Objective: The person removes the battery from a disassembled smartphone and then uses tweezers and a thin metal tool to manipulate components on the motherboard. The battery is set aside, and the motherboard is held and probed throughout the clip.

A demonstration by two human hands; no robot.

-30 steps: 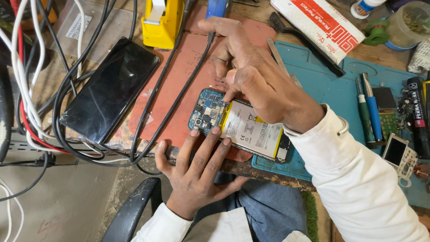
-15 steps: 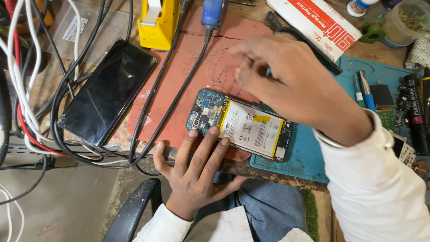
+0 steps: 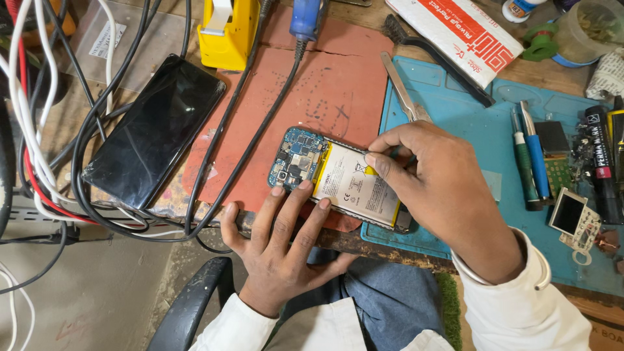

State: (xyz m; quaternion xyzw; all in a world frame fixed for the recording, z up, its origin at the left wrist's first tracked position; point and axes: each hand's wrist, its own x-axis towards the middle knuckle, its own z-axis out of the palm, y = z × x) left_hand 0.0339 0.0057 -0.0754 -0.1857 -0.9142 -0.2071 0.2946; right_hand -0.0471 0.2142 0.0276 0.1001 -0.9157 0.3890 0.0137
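**Opened phone held on a repair bench, head view**

The opened phone (image 3: 338, 182) is lying at the centre of the view, straddling the seam between the red mat (image 3: 325, 84) and the blue mat (image 3: 455, 117), its long axis running from 10 o'clock to 4 o'clock. Its back cover is off: the circuit board (image 3: 296, 156) is showing at the 10 o'clock end, and the pale battery (image 3: 354, 188) is filling the rest of the body.

The left hand (image 3: 279, 253) is reaching up from 6 o'clock. Its 3 extended fingers (image 3: 305, 214) are spread slightly apart, their tips pressing against the near edge of the phone; the thumb is resting on the bench edge. It is bracing rather than clasping.

The right hand (image 3: 442, 195) is coming in from 4 o'clock. Its thumb and forefinger are pinched together at the far edge of the battery, at a yellow strip; whether they are clamping the strip itself cannot be told. The other fingers are curled under.

Around the work:
- At 9 o'clock, a black phone (image 3: 156, 130) is lying face up among looping cables (image 3: 84, 136).
- At 12 o'clock, a yellow tape holder (image 3: 227, 32) and a blue-handled iron (image 3: 305, 16) are standing near each other.
- At 1 o'clock, tweezers (image 3: 400, 84) and a red-and-white box (image 3: 455, 29) are lying.
- At 3 o'clock, 2 pens (image 3: 530, 156), a marker (image 3: 601, 162) and a small screen part (image 3: 572, 218) are resting on the blue mat.
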